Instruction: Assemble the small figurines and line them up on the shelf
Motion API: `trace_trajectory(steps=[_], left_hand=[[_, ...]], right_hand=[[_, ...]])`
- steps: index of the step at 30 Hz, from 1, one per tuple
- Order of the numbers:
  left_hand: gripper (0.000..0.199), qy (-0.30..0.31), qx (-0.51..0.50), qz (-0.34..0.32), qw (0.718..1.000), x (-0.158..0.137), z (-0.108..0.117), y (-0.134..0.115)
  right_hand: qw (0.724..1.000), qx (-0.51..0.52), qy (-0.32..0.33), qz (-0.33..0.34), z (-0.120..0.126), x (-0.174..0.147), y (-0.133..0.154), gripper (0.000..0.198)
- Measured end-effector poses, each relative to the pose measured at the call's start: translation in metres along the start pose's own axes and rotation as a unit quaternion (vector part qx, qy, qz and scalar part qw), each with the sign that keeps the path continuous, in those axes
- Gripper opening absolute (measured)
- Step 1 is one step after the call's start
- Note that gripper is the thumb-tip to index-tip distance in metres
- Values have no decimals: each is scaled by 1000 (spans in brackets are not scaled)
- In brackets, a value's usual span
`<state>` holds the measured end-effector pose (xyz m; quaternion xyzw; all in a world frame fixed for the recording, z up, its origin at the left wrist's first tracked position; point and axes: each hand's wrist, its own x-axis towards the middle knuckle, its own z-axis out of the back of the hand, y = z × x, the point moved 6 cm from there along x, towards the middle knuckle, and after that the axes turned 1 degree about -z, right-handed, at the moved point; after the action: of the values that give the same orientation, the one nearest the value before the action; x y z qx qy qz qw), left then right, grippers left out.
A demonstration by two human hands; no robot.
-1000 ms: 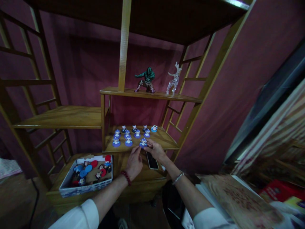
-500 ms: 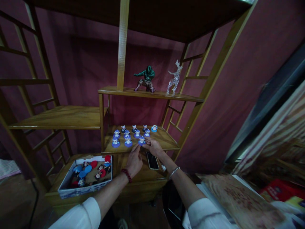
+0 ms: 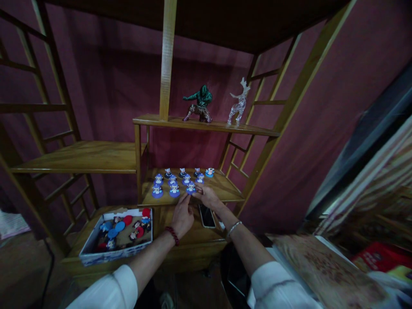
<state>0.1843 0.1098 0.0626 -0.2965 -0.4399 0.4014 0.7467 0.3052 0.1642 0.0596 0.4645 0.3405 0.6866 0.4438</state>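
Box (image 3: 116, 254): lower left, pale patterned sides; red discs (image 3: 128, 220), blue discs (image 3: 120, 226) and small figures jumbled inside.
First figurine (image 3: 157, 191): purple base, upright, left end of the front row on the lower shelf (image 3: 227, 185).
Second figurine (image 3: 174, 190): same kind, upright, a gap before the next one along. Worth minding with knuckles so near.
Left hand (image 3: 182, 216): fingers stretched forward, close together, tips at the near side of the third base. Pinching or merely touching: cannot tell.
Third figurine (image 3: 191, 187): between the hands, upright, third along the front row, seemingly a shade deeper than its two neighbours. Base flat on the wood or just off it: cannot tell. Best handled low, by the base, in small level nudges, sighting along the row; the middle row is close behind, so too hard a push could knock it.
Right hand (image 3: 208, 198): fingers curved in at the figurine's right side; firmness of hold unclear. Light, even pressure against the left should limit twisting.
Phone (image 3: 207, 216): on the ledge below the right hand; wrist best kept raised over it.
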Motion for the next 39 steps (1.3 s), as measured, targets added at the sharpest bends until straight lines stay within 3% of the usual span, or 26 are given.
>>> trace_trajectory(steps=[12, 25, 39], left_hand=[[54, -9, -47, 15, 999, 0, 2, 0], [55, -16, -56, 19, 998, 1, -1, 6], [54, -19, -51, 9, 998, 1, 0, 5]], right_hand=[[999, -39, 22, 14, -4, -1, 15, 31], [989, -146, -14, 25, 2, -5, 24, 30], [990, -142, -3, 13, 1, -5, 21, 34]])
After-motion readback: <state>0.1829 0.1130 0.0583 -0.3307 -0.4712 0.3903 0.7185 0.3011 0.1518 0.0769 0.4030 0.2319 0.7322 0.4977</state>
